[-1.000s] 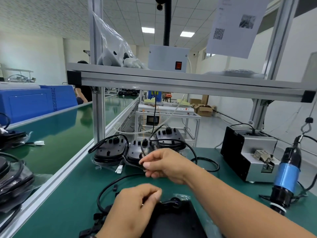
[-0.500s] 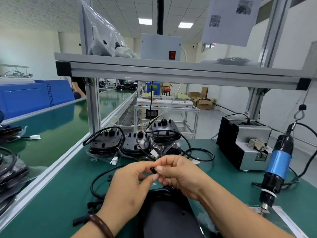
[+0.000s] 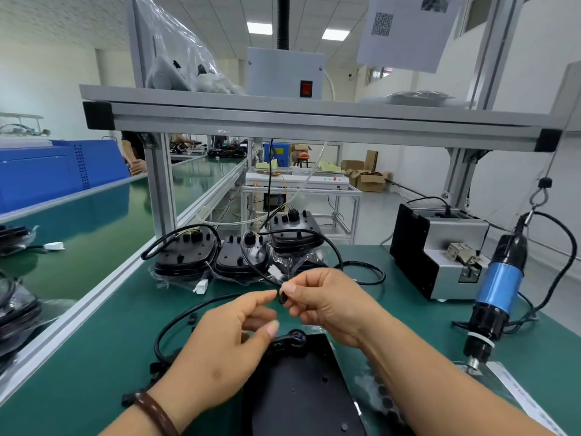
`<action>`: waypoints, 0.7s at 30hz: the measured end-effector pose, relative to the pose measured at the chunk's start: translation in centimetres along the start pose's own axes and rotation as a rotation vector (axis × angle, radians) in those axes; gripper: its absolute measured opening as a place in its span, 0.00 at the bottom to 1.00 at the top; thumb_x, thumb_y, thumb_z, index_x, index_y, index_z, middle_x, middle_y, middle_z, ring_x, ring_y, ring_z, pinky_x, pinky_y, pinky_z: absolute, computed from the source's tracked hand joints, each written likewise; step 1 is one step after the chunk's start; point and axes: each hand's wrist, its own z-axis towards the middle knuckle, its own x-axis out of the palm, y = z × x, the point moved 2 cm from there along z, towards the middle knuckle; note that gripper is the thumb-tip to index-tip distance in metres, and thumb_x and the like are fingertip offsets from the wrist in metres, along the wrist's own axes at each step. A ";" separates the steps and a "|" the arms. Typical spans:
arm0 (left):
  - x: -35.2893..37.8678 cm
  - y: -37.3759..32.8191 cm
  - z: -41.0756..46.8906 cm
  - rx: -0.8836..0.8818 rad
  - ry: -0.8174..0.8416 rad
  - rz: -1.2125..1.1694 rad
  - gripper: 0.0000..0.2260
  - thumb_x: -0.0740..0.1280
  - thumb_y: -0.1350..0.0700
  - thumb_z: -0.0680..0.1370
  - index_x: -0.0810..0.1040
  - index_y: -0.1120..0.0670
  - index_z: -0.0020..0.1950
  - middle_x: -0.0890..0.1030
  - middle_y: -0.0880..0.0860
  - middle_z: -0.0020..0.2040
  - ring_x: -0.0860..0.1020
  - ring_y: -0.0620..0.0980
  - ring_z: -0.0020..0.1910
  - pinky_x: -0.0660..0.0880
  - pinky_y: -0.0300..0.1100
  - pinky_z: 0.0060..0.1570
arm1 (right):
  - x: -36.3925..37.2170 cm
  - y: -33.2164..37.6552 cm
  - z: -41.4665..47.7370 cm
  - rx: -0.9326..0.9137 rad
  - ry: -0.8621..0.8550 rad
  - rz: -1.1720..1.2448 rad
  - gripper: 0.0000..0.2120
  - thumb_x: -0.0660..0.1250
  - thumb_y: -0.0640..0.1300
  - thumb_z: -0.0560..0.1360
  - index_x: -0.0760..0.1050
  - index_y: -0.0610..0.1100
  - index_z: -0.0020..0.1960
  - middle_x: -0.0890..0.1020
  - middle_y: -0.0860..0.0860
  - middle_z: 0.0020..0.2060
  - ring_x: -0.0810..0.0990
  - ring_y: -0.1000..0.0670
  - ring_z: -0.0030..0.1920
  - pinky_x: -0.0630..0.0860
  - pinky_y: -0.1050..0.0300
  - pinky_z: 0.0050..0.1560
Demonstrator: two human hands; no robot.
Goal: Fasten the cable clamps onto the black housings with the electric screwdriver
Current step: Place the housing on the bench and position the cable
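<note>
Bench point(image 3: 94, 357) station, clamp-fitting step. We hold both hands up over the work, close together.

Right hand point(image 3: 327, 303): thumb and forefinger pinch a small black clamp point(image 3: 283, 298), the other fingers curled under. Left hand point(image 3: 232, 338): fingers bent, forefinger tip meeting the clamp from the left side, thumb apart and lower. We cannot tell whether the left hand actually grips the clamp or only steadies it.

Directly below both hands lies the black housing point(image 3: 298, 394), flat on the bench, its cable entry just under the left thumb. Its cable point(image 3: 176, 319) loops out to the left of the left hand. The clamp is in the air, not touching the housing.

The screwdriver point(image 3: 500, 297) hangs from a hook well to the right of the right hand, tip down, untouched. A screw feeder point(image 3: 440, 247) sits beyond it. More housings point(image 3: 188, 253) with their cables stand in a row past the fingertips.

Our reading: we are orienting the clamp, and seating has not begun. No screw is visible at the hands.

Next move, as we judge it: bring the clamp down over the cable at the housing's entry, line up its hole, pin it with the left hand, then free the right hand to reach right for the screwdriver. The clamp is tiny and could slip.
</note>
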 end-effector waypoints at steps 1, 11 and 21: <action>-0.1 0.3 -0.3 0.018 0.067 0.097 0.15 0.70 0.48 0.74 0.74 0.35 0.57 0.81 0.36 0.48 0.77 0.32 0.50 0.74 0.32 0.53 | -0.2 0.4 -0.2 0.004 0.017 -0.083 0.07 0.69 0.37 0.76 0.78 0.41 0.39 0.81 0.49 0.29 0.77 0.56 0.28 0.72 0.67 0.28; -0.8 0.1 -0.5 0.173 0.076 0.355 0.05 0.68 0.48 0.76 0.81 0.41 0.50 0.80 0.38 0.40 0.76 0.36 0.43 0.73 0.35 0.45 | 0.8 1.1 -0.8 -0.011 0.102 -0.551 0.07 0.71 0.40 0.74 0.81 0.43 0.38 0.79 0.45 0.31 0.76 0.56 0.26 0.72 0.66 0.27; -0.7 0.5 -0.4 0.184 0.045 0.346 0.04 0.68 0.48 0.76 0.82 0.43 0.47 0.79 0.38 0.38 0.76 0.36 0.42 0.73 0.34 0.44 | 0.8 0.7 -0.5 -0.012 0.092 -0.540 0.07 0.70 0.40 0.75 0.78 0.43 0.39 0.79 0.47 0.31 0.76 0.57 0.26 0.73 0.65 0.26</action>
